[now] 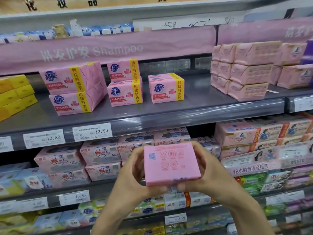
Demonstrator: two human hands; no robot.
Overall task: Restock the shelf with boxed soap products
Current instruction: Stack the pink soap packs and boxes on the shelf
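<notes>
Shop shelving is seen ahead, its grey shelf [152, 114] partly stocked with pink packs [166, 89]. Nearer, below that shelf, a pink soap box [171, 163] is held between both hands: left hand [133, 173] curled round its left edge, right hand [208, 172] round its right edge.

grey shelf [194, 99] | pink Shampoo banner [108, 48] above | price tags [92, 132] on edge
</notes>
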